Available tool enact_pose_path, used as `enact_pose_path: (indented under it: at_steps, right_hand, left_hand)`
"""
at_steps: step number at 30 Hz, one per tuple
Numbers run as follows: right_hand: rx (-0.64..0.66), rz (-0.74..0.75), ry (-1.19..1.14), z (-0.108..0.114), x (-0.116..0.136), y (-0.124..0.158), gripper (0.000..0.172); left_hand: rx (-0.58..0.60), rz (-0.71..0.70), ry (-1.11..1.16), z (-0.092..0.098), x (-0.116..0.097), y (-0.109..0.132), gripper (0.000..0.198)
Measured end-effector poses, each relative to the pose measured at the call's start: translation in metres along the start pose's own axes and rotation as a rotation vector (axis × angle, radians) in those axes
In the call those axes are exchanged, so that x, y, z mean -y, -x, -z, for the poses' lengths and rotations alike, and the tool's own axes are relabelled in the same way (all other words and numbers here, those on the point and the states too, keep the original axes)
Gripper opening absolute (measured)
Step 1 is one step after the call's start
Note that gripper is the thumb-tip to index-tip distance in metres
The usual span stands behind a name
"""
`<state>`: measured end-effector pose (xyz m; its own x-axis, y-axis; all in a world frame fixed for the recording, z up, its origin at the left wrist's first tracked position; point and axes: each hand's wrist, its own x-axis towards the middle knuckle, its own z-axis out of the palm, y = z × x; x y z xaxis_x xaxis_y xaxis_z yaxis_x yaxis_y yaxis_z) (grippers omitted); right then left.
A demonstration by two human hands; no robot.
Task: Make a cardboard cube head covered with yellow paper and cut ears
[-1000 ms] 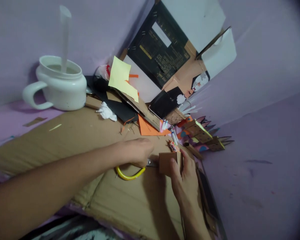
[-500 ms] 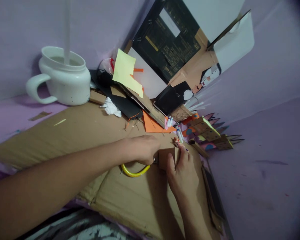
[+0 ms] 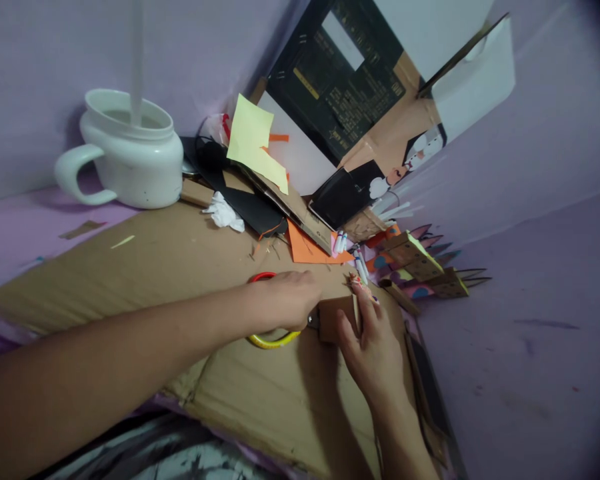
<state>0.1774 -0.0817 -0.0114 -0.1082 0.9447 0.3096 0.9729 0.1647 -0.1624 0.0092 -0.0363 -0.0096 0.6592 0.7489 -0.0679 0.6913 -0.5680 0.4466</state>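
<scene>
Scissors mostly under left hand

The purple floor carries a large brown cardboard sheet, lying flat, with a white handled jar just past its far left edge and 1 thin cardboard scrap on the bare floor near that jar. On the sheet lie a crumpled white paper, a black sheet, an orange paper and a small cardboard piece near the right edge. Beyond that edge, 2 small cardboard boxes sit on the floor among coloured paper shapes.
</scene>
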Motion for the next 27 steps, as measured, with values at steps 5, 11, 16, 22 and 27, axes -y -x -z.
enact_pose_path:
  at_steps: [5,11,16,22,27]
  right_hand:
    - [0.0,-0.02,0.027,0.001,0.002,0.006,0.05]
    - [-0.041,-0.057,0.069,-0.001,0.005,0.011,0.05]
    - [-0.005,-0.053,0.117,0.002,0.002,0.014,0.052]
    - [-0.019,-0.064,0.18,0.003,0.003,0.018,0.052]
    - [0.028,-0.077,0.211,0.016,0.008,0.022,0.047]
  left_hand:
    - [-0.041,0.008,-0.006,-0.005,-0.001,0.0,0.027]
    - [-0.047,0.026,0.006,-0.004,-0.002,0.002,0.025]
    - [-0.068,0.026,0.019,-0.004,-0.004,0.003,0.023]
    - [-0.071,0.034,0.005,-0.003,-0.003,0.004,0.022]
    - [-0.048,0.052,-0.005,0.002,-0.007,0.005,0.021]
